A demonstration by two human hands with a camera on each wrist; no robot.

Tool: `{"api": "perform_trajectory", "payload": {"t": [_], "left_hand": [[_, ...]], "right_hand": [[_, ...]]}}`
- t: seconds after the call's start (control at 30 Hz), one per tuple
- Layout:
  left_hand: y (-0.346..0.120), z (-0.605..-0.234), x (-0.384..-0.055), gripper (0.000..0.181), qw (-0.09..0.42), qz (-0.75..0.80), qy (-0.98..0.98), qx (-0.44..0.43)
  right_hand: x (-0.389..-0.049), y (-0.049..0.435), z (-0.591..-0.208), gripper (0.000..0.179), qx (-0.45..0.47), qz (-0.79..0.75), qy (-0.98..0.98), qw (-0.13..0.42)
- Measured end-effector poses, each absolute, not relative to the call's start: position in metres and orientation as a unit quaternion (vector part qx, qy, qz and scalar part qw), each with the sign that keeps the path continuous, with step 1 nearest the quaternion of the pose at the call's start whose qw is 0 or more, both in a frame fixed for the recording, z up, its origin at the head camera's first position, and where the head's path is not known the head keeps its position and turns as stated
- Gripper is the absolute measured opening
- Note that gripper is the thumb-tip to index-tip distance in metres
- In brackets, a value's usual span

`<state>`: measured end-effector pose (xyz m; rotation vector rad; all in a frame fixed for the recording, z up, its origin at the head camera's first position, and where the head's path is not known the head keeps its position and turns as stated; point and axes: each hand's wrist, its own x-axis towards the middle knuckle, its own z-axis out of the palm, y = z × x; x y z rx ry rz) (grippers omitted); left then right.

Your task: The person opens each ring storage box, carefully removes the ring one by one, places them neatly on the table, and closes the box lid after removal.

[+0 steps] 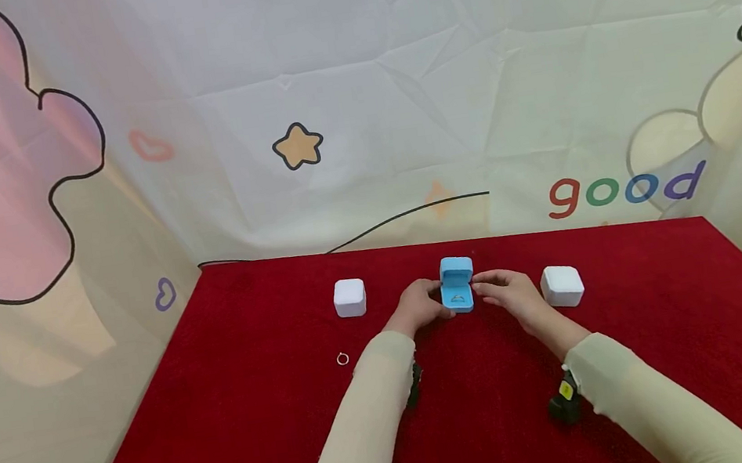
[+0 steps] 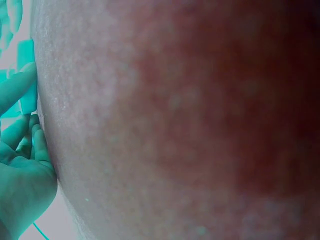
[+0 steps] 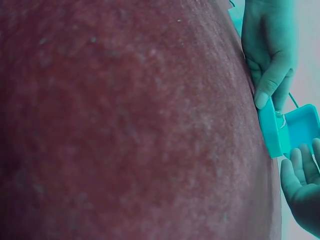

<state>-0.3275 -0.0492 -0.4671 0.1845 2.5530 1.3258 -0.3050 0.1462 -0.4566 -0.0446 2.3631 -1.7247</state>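
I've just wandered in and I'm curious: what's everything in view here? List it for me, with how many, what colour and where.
Ring box: one, light blue, open, between the hands
Ring in the box: one, metallic, exact tint unclear, in the box's base
White boxes: two, white, one on each side of the ring box
Loose ring: one, silvery, on the cloth left of the left sleeve
Cloth: one, red, under everything
Printed backdrop: sheet count unclear, pale with coloured figures, behind and beside the cloth
Wrist cameras: two, dark, at the wrists
Sleeves: two, pale, on the forearms
Left hand: one, bare, gripping the ring box
Right hand: one, bare, at the ring box's right side
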Motion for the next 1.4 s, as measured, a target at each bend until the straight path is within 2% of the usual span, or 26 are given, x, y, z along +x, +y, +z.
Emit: {"api": "perform_trajectory", "payload": {"t": [0.77,1.4], "left_hand": [[-0.052,-0.467,-0.328,0.06,0.138,0.448,0.88,0.077],[-0.052,-0.469,-0.33,0.059,0.137,0.444,0.881,0.085]], "right_hand": [[-0.315,0.138,-0.461,0.036,-0.084,-0.434,0.894,0.081],[-0.322,0.131,-0.462,0.022,-0.158,-0.332,0.93,0.014]]}}
